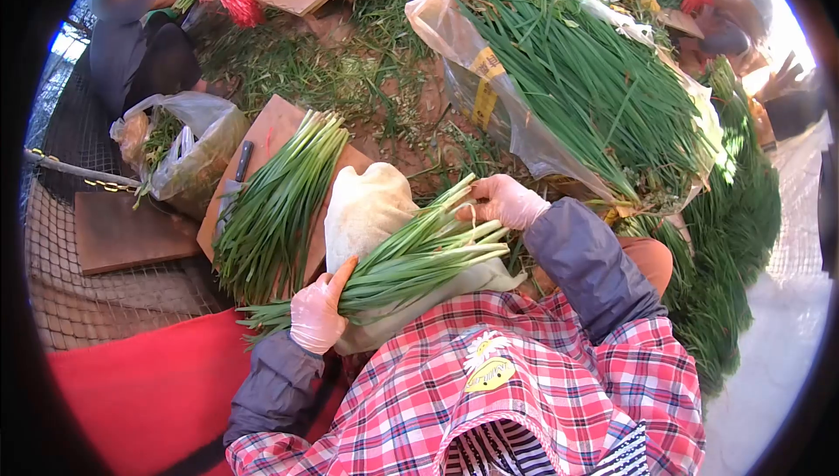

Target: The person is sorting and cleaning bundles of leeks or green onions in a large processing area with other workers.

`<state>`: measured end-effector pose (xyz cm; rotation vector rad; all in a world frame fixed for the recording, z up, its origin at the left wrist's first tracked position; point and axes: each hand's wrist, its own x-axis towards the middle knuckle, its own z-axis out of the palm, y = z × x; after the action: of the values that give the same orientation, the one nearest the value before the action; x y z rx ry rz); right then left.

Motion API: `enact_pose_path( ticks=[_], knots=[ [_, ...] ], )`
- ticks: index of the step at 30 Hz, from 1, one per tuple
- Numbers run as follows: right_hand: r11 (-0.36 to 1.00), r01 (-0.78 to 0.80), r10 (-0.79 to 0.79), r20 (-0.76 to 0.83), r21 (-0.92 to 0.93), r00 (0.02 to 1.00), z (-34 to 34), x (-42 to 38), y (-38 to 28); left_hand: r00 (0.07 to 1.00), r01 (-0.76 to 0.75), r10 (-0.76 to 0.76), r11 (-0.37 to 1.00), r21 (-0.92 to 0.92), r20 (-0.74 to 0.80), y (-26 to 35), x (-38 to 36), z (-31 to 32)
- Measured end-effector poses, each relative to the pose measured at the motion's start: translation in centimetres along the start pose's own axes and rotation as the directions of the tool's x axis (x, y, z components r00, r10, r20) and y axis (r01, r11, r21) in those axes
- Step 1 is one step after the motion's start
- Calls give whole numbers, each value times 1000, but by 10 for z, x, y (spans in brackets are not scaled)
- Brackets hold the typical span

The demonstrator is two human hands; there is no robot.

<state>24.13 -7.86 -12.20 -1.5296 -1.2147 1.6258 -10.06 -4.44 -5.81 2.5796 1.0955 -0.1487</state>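
Observation:
A bunch of chives (419, 249) lies across my lap, pale stalk ends to the right and green leaf tips to the left. My left hand (320, 308), in a thin clear glove, grips the leafy part, with its thumb and a finger on top. At the stalk end, my gloved right hand (505, 202) has its fingers closed on a few pale stalks. Under the bunch is an off-white cloth (369, 205) over my lap. A second pile of chives (284, 205) rests on a wooden board (273, 122) beside a knife (244, 161).
A large plastic bag (476, 96) full of long chives (585, 83) stands ahead on the right. More chives (725, 240) are heaped at right. A plastic bag of scraps (197, 139) sits at left near a brown board (131, 229). Other people work at the far left and far right.

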Motion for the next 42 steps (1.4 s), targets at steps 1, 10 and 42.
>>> enact_pose_path(
  ticks=[1,10,42],
  knots=[
    [998,46,-46,3,-50,999,-1,-3,1,1000,8,-2,982,-186,31,1,1,-3],
    [988,156,-138,-390,15,911,-15,5,26,754,651,71,49,-757,653,24,10,-22],
    [986,101,-112,-75,-136,991,-13,-39,6,834,551,178,-253,-795,522,38,3,16]
  ],
)
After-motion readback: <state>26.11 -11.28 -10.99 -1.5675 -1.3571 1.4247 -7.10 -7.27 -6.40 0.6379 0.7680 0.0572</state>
